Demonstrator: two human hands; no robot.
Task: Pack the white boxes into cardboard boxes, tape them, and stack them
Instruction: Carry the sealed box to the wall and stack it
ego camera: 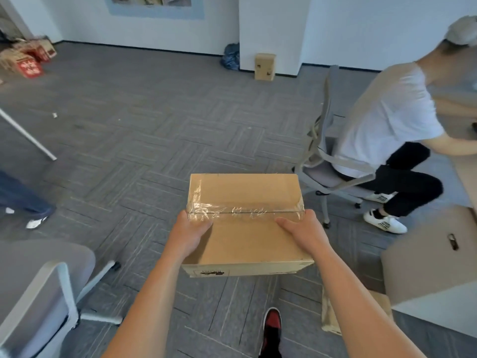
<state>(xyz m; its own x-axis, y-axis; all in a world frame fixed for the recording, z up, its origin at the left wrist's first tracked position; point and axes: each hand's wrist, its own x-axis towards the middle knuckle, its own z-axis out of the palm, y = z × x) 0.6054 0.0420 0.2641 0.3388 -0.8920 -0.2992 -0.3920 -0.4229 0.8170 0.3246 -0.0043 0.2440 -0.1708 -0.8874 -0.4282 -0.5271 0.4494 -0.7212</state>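
Cardboard box (pixel 245 244) (clear tape wrinkled across its top seam) is held in the air over the grey carpet (pixel 134 130); left hand (pixel 191 229) and right hand (pixel 303 228) grip opposite sides, thumbs on top, fingers wrapped round the edges, mostly hidden.

Grey herringbone carpet (pixel 144 130), white walls (pixel 85 24) — a swivel chair (pixel 320 177).

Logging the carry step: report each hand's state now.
Left hand: grips the taped cardboard box at its left side, thumb on top.
Right hand: grips the same box at its right side.
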